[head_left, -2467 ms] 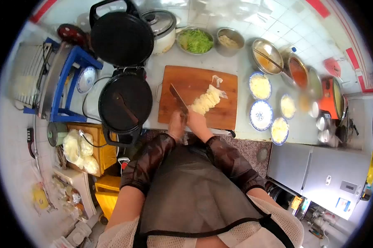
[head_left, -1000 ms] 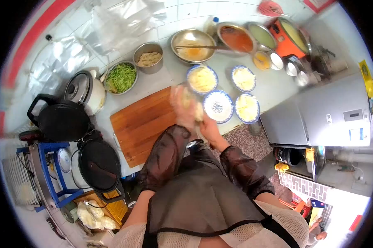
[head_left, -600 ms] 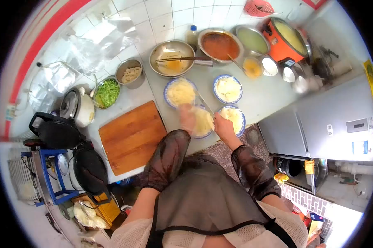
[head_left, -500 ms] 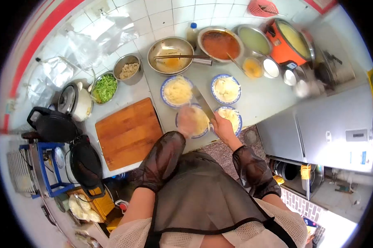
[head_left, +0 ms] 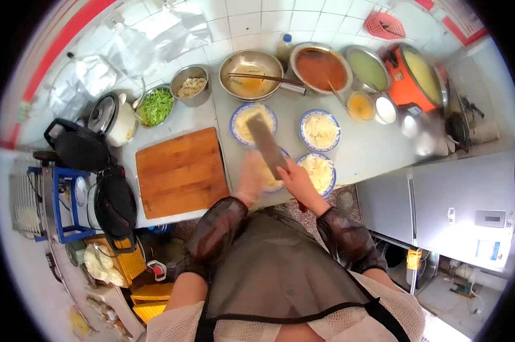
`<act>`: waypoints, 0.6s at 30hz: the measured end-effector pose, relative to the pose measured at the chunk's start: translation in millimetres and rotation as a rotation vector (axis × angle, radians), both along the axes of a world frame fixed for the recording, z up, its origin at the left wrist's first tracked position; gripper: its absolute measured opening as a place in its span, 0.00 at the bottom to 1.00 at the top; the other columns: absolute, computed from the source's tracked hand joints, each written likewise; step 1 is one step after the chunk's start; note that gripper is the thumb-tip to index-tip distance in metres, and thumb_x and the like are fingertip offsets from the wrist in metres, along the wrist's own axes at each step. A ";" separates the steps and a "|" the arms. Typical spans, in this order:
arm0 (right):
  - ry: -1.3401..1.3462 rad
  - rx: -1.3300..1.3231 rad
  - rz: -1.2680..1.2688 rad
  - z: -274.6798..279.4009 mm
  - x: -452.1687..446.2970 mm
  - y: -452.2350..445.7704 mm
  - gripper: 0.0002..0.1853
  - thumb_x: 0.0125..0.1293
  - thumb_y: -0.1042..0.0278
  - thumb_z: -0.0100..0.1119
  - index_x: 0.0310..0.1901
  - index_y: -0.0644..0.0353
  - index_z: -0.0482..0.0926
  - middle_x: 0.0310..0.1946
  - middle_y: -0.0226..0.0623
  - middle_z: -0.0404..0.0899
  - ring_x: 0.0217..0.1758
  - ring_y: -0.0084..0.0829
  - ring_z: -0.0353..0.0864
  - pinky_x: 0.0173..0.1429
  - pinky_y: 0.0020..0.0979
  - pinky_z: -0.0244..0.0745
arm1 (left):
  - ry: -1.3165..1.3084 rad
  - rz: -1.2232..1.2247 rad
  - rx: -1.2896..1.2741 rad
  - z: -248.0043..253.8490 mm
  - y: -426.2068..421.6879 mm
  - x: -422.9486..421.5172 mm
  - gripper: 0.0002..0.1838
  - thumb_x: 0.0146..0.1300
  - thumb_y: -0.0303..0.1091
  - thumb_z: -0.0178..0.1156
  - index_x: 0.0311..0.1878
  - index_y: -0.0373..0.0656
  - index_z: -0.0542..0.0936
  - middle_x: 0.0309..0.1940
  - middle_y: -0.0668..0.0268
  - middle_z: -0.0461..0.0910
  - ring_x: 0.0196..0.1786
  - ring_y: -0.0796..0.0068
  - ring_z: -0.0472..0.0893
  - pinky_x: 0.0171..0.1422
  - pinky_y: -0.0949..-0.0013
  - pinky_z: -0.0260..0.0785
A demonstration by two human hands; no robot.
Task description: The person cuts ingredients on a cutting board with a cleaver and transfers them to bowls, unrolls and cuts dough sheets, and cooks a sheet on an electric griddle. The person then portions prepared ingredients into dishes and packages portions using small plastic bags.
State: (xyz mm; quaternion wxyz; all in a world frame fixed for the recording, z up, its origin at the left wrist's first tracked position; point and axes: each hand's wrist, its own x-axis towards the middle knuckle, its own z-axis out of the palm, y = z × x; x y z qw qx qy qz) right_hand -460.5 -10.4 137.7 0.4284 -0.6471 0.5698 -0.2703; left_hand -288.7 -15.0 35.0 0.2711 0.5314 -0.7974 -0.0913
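Note:
My right hand [head_left: 299,181] grips a cleaver [head_left: 263,140], its broad blade tilted up to the left over the plates. Smeared by motion, my left hand [head_left: 250,178] is just left of the blade, beside a blue-rimmed plate [head_left: 273,184] that the blade and hands largely cover. Whether its fingers are closed I cannot make out. Pale shredded food [head_left: 245,123] lies on the upper left plate, partly behind the blade tip. To the right are pale slices [head_left: 320,131] on one plate and more pale pieces [head_left: 318,169] on a plate nearest my right hand.
A wooden cutting board [head_left: 183,174] lies left of the plates. Behind stand a pan [head_left: 251,61] with chopsticks [head_left: 257,76] across it, a bowl of red sauce [head_left: 321,69] and an orange cooker [head_left: 408,85]. Shredded greens [head_left: 156,106] and a black griddle [head_left: 116,208] are at left.
The cleaver has swung left and up, its tip now over the upper left plate. My left hand has shifted left, off the lower left plate's middle. The whole view has shifted slightly.

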 end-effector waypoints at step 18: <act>-0.039 -0.711 0.310 -68.8 112.1 -69.8 0.12 0.51 0.77 0.56 0.40 0.63 0.76 0.42 0.45 0.74 0.49 0.45 0.71 0.53 0.40 0.68 | 0.622 0.816 0.358 -3.6 166.8 147.6 0.15 0.67 0.31 0.52 0.50 0.29 0.75 0.46 0.55 0.79 0.52 0.67 0.76 0.59 0.67 0.66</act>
